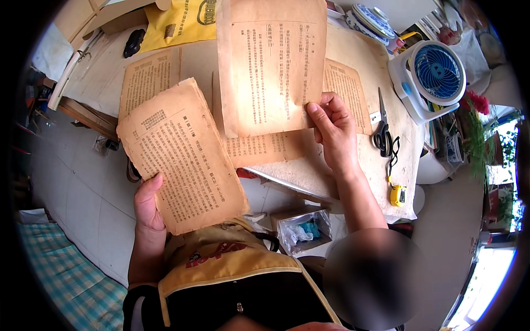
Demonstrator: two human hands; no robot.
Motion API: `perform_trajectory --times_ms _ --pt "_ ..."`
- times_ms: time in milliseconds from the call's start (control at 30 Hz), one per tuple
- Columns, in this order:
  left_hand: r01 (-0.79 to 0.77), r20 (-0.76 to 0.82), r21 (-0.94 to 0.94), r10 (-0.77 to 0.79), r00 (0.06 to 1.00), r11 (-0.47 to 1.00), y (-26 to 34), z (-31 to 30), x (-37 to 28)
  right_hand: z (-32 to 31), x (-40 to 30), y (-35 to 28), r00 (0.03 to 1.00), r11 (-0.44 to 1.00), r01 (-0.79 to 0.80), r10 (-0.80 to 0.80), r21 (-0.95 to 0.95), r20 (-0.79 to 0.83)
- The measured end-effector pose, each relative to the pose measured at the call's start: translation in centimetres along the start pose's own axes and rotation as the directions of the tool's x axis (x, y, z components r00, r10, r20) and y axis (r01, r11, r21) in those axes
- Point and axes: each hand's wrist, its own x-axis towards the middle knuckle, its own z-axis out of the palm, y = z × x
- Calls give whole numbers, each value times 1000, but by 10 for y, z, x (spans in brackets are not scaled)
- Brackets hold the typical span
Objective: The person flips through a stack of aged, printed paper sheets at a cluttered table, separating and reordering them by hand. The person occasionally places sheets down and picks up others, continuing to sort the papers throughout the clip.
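Note:
My left hand [148,202] grips a stack of browned printed pages [186,165] by its lower left edge, tilted, in front of the table's edge. My right hand [335,128] pinches the lower right corner of a single aged page [273,74] between thumb and fingers, held up over the table. Both bear columns of print. Beneath and behind them lie more old pages: one at the left [151,74], one at the right [350,95] and one below the raised page [265,149].
Black-handled scissors [383,136] and a yellow tape measure [398,195] lie on the table [364,165] right of my right hand, near a white and blue fan [434,74]. A yellow bag [178,25] lies at the back. A lined waste bin [302,231] stands below the table's edge.

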Motion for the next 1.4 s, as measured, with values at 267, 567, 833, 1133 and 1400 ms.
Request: perform_trajectory --times_ms 267,567,833,1133,1400 --pt "-5 8 -2 5 1000 1000 0 1 -1 1 -1 -2 1000 1000 -3 3 -6 3" --pt "-23 -7 13 23 1000 1000 0 -1 -1 0 0 0 1000 1000 0 0 -14 -1" --pt "-16 -15 6 16 1000 1000 0 -3 -1 0 -1 0 1000 1000 6 -6 -10 3" --pt "-67 -34 43 68 997 997 1 13 -3 -2 6 -5 993 992 89 -95 -87 -71" --pt "-135 -4 45 135 991 990 -2 48 23 62 -23 -93 487 38 540 -829 -841 275"
